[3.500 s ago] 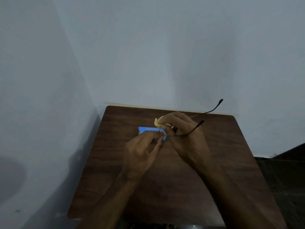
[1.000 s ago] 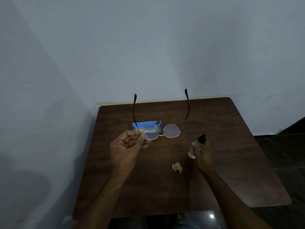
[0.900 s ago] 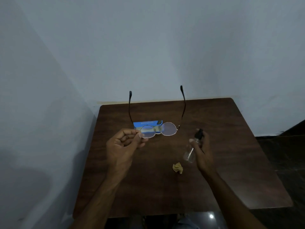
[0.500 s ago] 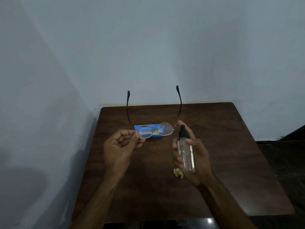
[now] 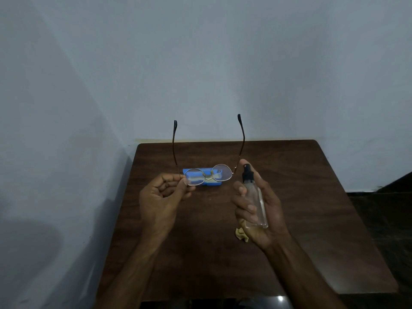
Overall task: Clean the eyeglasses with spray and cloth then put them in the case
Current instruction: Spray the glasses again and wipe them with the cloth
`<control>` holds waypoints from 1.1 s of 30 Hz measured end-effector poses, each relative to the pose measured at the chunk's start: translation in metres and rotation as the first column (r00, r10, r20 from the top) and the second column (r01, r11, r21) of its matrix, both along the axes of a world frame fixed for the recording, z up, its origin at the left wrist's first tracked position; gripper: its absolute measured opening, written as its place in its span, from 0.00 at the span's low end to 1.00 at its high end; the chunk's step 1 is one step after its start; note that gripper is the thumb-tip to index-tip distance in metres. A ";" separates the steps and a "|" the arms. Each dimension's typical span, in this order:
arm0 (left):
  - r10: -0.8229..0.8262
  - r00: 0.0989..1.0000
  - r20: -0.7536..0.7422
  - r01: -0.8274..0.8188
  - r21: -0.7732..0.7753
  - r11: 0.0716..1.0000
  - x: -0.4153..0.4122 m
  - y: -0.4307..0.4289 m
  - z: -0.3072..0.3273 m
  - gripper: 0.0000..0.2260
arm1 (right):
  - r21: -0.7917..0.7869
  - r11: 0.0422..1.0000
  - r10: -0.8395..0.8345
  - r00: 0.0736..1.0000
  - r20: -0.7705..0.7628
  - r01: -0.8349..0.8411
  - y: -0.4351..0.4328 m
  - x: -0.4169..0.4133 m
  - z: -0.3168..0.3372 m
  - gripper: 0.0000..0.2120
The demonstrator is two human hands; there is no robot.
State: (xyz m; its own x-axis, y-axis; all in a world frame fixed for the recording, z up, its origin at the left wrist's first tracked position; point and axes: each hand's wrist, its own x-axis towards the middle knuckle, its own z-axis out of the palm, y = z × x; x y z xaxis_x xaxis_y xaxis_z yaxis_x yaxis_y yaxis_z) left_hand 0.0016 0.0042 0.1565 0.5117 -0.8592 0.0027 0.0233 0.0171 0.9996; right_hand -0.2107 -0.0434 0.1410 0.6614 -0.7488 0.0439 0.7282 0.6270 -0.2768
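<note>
In the head view, your left hand (image 5: 165, 197) pinches the rim of one round lens of the thin-wired eyeglasses (image 5: 220, 172). It holds them above the dark wooden desk (image 5: 312, 197) with the temples open, while your right hand (image 5: 273, 208) is wrapped round the small clear spray bottle (image 5: 254, 201) just beside the other lens. I judge the task is near its beginning: spraying seems next. Wiping with the crumpled yellow cloth (image 5: 242, 234) on the desk and packing into the blue box-like case (image 5: 211, 184) behind the glasses are left.
</note>
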 end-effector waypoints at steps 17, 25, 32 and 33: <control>0.010 1.000 -0.008 -0.010 0.011 1.000 0.010 -0.002 -0.003 0.12 | 0.101 0.982 -0.140 0.978 -0.151 0.157 0.004 0.026 0.005 0.15; 0.006 1.000 0.015 -0.007 0.033 0.999 0.016 -0.002 -0.008 0.12 | 0.013 0.990 -0.134 0.978 -0.160 0.137 -0.005 0.026 0.020 0.19; 0.006 1.000 0.005 -0.006 0.018 1.000 0.016 -0.003 -0.012 0.05 | -0.081 0.979 -0.199 0.956 -0.217 0.185 -0.014 0.026 0.035 0.17; 0.005 1.000 0.005 -0.005 0.017 1.000 0.016 -0.003 -0.013 0.05 | -0.093 0.979 -0.196 0.957 -0.214 0.180 -0.017 0.026 0.037 0.18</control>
State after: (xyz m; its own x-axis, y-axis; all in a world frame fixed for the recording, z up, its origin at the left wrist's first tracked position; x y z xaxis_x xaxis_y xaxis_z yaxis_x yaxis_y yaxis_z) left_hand 0.0180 0.0015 0.1433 0.5162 -0.8564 -0.0088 0.0180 0.0006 0.9998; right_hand -0.1850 -0.0601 0.1777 0.5085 -0.8606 -0.0290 0.7464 0.4573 -0.4834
